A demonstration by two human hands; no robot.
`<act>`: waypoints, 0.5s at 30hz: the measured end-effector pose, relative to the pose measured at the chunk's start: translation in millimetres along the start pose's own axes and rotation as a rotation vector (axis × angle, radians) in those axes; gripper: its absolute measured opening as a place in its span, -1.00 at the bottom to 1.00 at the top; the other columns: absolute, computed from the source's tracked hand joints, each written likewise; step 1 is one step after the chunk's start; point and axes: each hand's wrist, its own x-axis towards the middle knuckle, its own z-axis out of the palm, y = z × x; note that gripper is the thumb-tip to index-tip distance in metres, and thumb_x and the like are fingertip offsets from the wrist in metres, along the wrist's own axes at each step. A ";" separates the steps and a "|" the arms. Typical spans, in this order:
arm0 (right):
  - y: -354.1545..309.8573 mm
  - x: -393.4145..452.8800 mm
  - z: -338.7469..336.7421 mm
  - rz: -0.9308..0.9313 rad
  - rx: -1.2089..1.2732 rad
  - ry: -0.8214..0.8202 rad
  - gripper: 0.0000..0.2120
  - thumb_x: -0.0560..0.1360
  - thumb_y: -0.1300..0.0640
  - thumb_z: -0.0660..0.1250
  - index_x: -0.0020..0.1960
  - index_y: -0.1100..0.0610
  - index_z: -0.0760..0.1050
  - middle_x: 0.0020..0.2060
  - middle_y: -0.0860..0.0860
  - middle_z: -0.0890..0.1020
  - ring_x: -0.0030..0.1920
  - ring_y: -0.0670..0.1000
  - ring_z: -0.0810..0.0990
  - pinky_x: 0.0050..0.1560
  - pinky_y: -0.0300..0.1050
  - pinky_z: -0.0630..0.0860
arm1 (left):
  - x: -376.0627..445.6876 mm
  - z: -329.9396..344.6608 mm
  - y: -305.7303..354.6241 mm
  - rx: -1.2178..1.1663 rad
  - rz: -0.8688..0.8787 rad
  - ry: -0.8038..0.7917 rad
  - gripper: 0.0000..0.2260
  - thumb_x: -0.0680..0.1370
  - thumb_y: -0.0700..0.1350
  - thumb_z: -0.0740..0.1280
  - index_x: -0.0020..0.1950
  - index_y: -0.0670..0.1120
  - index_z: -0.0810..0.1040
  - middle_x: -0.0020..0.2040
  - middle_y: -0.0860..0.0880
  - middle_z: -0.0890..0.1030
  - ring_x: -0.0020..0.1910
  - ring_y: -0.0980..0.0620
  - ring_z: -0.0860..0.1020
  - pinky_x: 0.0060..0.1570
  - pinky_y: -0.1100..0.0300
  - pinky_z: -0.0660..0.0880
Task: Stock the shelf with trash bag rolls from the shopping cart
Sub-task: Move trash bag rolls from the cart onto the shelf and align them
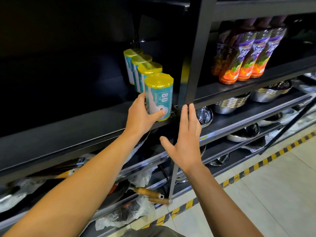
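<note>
Gripping the front trash bag roll point(159, 96) low at centre frame, the left hand point(140, 115) steadies a seemingly light, film-slick cylinder best held around its middle, right hand point(186, 142) spread free.

A shop: black shelving point(71, 134) stocked with drink bottles point(246, 53) and steel bowls point(230, 103).

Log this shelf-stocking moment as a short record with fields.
rolls on shelf: four trash bag rolls, upright in a row running front to back
front roll: at the black shelf front edge, label upside down
left hand: grips the front roll
right hand: open, fingers straight, holds nothing
neighbouring bay: drink bottles
lower shelves: steel bowls, pans
</note>
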 end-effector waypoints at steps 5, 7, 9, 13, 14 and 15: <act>1.8 0.6 1.2 -0.002 0.017 0.013 0.01 0.46 -0.01 0.45 0.64 0.05 -0.16 0.62 -0.08 -0.20 0.58 0.10 -0.06 0.52 0.03 0.00 | 5.8 8.8 -1.1 0.038 0.022 0.061 -0.37 0.37 0.06 0.58 0.35 0.01 0.41 0.24 0.06 0.56 0.18 0.11 0.53 0.13 0.15 0.55; 1.9 0.7 1.3 -0.002 0.022 0.017 0.00 0.45 -0.01 0.46 0.64 0.06 -0.15 0.62 -0.08 -0.19 0.57 0.11 -0.05 0.52 0.04 0.02 | 7.2 9.8 -3.3 0.048 0.020 0.069 -0.36 0.36 0.08 0.58 0.36 0.01 0.40 0.25 0.06 0.56 0.20 0.10 0.53 0.15 0.11 0.55; 1.4 0.8 1.6 0.001 0.024 0.017 0.00 0.46 0.00 0.46 0.64 0.06 -0.14 0.62 -0.08 -0.18 0.57 0.11 -0.05 0.52 0.03 0.02 | 9.0 10.9 -4.6 0.054 0.009 0.073 -0.35 0.36 0.09 0.58 0.36 0.00 0.40 0.26 0.06 0.56 0.22 0.09 0.53 0.17 0.08 0.56; 0.2 0.0 -0.1 0.004 0.029 0.015 -0.01 0.46 0.00 0.45 0.65 0.07 -0.13 0.62 -0.09 -0.18 0.58 0.09 -0.05 0.53 0.03 0.03 | 12.5 12.0 -3.6 0.059 -0.004 0.076 -0.35 0.36 0.09 0.58 0.36 -0.01 0.40 0.27 0.05 0.56 0.23 0.07 0.53 0.18 0.02 0.57; -0.1 -0.2 -0.8 0.006 0.031 0.016 -0.01 0.46 0.00 0.45 0.65 0.06 -0.13 0.62 -0.10 -0.18 0.57 0.08 -0.05 0.53 0.03 0.03 | 13.3 11.6 -3.1 0.062 -0.007 0.075 -0.35 0.36 0.08 0.58 0.36 -0.01 0.40 0.28 0.04 0.56 0.24 0.07 0.53 0.18 0.03 0.56; -0.5 -0.3 -1.6 0.006 0.033 0.016 -0.02 0.46 0.00 0.45 0.65 0.06 -0.13 0.62 -0.10 -0.18 0.57 0.08 -0.05 0.53 0.04 0.04 | 13.9 11.2 -2.3 0.068 -0.011 0.073 -0.35 0.37 0.07 0.58 0.36 -0.01 0.40 0.28 0.04 0.55 0.24 0.06 0.53 0.19 0.04 0.56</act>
